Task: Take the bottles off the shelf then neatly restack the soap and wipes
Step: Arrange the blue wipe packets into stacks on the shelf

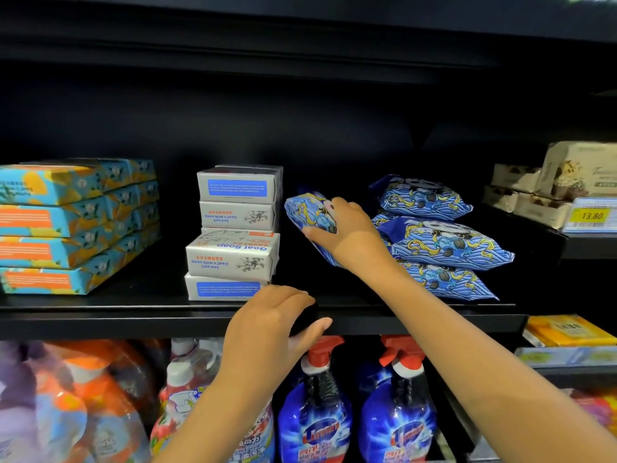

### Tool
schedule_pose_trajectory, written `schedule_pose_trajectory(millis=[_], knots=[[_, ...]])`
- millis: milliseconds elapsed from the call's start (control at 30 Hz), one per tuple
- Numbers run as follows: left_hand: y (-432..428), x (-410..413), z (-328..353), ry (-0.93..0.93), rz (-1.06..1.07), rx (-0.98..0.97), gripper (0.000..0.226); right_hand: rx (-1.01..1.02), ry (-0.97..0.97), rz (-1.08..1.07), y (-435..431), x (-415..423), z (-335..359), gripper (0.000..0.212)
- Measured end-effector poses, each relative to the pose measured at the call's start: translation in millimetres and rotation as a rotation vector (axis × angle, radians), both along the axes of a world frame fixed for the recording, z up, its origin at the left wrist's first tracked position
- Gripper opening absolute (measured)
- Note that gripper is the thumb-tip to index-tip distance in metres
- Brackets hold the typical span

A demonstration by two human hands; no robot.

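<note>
The right hand (347,235) pinches a tilted pack (310,212); the left hand (273,322) clasps the shelf (100,315) lip. Lay it flat, squared on the pile (444,242).

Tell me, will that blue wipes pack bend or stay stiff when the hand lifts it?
Probably floppy: the wipes pack looks like a soft, puffy pouch, tilted in the right hand. Likely slippery too, since its wrapper shines. It shouldn't roll, being flattish.

open shelf (140,312) gap – soap stack (235,232) left, wipes pile (444,242) right
</note>
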State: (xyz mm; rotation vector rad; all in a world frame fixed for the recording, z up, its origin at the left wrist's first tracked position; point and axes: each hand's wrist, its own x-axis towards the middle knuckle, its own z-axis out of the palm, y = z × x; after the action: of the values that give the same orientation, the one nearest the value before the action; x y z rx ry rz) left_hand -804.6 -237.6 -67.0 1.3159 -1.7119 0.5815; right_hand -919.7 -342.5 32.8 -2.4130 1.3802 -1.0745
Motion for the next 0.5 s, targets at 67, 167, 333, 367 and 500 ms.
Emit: schedule_pose_trajectory(millis=[67,167,333,367,500], knots=[[1.9,-0.4,2.4,-0.017,0.017,0.03,0.043,-0.091,-0.13,0.057,7.9,-6.8,4.2,0.045],[1.3,-4.0,6.8,-0.064,0.04,0.062,0.045,-0.152,-0.279,0.154,24.9,-24.1,23.4,0.04],[-8.6,-21.9,12.6,-0.109,-0.013,0.096,0.048,-0.262,-0.178,0.208,54.7,-72.3,59.5,0.053],[-10.9,-26.3,13.7,-0.122,-0.021,0.099,0.048,-0.28,-0.129,0.197,57.9,-83.3,64.7,0.056],[-16.8,-37.3,18.6,-0.102,-0.009,0.122,0.05,-0.33,-0.023,0.129,53.5,-124.1,79.8,0.056]])
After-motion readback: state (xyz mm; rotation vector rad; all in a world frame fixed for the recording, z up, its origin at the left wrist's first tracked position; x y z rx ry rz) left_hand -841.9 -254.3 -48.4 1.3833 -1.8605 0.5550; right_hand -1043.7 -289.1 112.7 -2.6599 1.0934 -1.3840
